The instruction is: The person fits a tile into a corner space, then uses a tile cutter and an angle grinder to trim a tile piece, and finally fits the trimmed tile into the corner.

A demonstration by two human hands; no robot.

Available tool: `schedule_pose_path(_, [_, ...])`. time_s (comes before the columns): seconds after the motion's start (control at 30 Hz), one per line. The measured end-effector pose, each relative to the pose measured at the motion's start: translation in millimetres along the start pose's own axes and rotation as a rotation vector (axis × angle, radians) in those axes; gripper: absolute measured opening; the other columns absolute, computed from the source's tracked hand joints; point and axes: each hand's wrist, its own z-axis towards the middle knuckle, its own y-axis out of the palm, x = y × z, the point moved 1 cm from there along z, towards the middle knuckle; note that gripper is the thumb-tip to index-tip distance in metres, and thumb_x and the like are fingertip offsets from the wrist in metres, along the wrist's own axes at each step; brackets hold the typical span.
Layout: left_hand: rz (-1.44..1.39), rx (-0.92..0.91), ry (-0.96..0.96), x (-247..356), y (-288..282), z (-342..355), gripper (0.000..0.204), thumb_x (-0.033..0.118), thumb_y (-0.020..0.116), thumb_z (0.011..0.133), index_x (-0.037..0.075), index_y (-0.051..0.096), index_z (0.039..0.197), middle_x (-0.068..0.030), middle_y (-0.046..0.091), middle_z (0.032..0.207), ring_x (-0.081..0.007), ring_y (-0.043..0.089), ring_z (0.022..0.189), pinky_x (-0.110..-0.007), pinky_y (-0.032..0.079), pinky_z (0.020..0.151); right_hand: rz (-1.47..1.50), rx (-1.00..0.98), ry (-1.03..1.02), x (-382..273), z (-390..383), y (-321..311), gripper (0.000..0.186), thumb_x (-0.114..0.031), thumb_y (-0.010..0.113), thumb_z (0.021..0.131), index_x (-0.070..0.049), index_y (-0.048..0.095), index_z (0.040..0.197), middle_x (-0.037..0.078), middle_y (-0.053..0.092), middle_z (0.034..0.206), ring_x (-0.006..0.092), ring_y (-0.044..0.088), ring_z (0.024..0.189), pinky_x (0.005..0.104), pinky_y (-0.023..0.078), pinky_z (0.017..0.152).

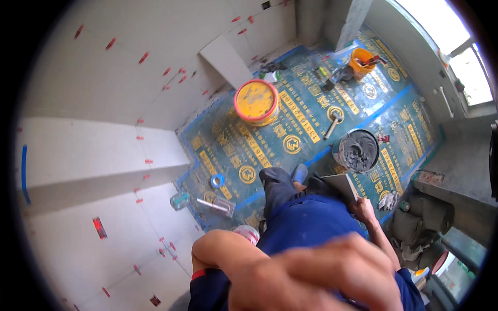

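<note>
Tiles (pixel 104 145) cover the walls on the left, already set, with small red clips (pixel 142 57) sitting in their joints, so that part of the work looks finished. One loose tile (pixel 225 59) leans against the far wall, not yet fixed. The floor lies under a blue printed sheet (pixel 306 111) and shows no tiling, so it appears to be what is left. The right hand (pixel 364 210) is down by the right knee, fingers clamped on the edge of a flat grey board (pixel 340 184), which is held just beside a bucket of grey mortar (pixel 358 150) that looks fairly full. The left hand (pixel 316 274) is raised close to the camera and badly blurred; its fingers seem curled together, but I cannot tell whether they hold anything. Farther out on the sheet stand a yellow bucket with a red rim (pixel 256 101) and an orange bucket (pixel 361 59) with tools in it, with a mallet (pixel 332 124) lying between them and the mortar. A blue tape roll (pixel 217 180) rests near the left wall, and a glove (pixel 388 199) lies near the right hand.
</note>
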Motion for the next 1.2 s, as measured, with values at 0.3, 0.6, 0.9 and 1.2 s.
schedule_pose_path(0.3, [0.446, 0.389, -0.973, -177, -271, 53, 0.056, 0.027, 0.063, 0.094, -0.001, 0.040, 0.136, -0.0077, 0.059, 0.119, -0.0135, 0.058, 0.106, -0.026, 0.044, 0.087, 0.098, 0.162, 0.005, -141, 121, -89, 0.020, -0.020, 0.057, 0.085, -0.005, 0.066, 0.095, 0.024, 0.065, 0.078, 0.0424, 0.064, 0.076, 0.0500, 0.050, 0.071])
schedule_pose_path(0.6, [0.025, 0.593, -1.327, -280, -373, 157, 0.045, 0.042, 0.064, 0.091, 0.005, 0.062, 0.117, -0.0106, 0.065, 0.109, -0.0218, 0.063, 0.096, -0.039, 0.051, 0.084, -0.166, 0.172, -0.269, -259, 270, -162, 0.022, -0.011, 0.057, 0.080, -0.001, 0.061, 0.100, 0.018, 0.068, 0.077, 0.0354, 0.068, 0.066, 0.0459, 0.056, 0.060])
schedule_pose_path(0.9, [0.302, 0.874, -1.213, -253, -475, 271, 0.022, 0.003, 0.056, 0.082, -0.001, 0.060, 0.103, -0.0125, 0.063, 0.100, -0.0262, 0.065, 0.088, -0.042, 0.056, 0.072, 0.355, -0.032, -0.478, -297, 395, -214, 0.048, -0.031, 0.059, 0.093, 0.001, 0.054, 0.128, 0.021, 0.059, 0.126, 0.0351, 0.063, 0.108, 0.0416, 0.050, 0.093])
schedule_pose_path(1.2, [0.279, 0.956, -1.241, -264, -583, 365, 0.043, 0.004, 0.056, 0.076, -0.002, 0.050, 0.118, -0.0192, 0.054, 0.123, -0.0370, 0.054, 0.113, -0.053, 0.046, 0.095, 0.579, -0.142, 0.128, -217, 573, -179, 0.054, -0.039, 0.055, 0.089, 0.004, 0.057, 0.121, 0.030, 0.064, 0.110, 0.0428, 0.061, 0.106, 0.0487, 0.048, 0.092])
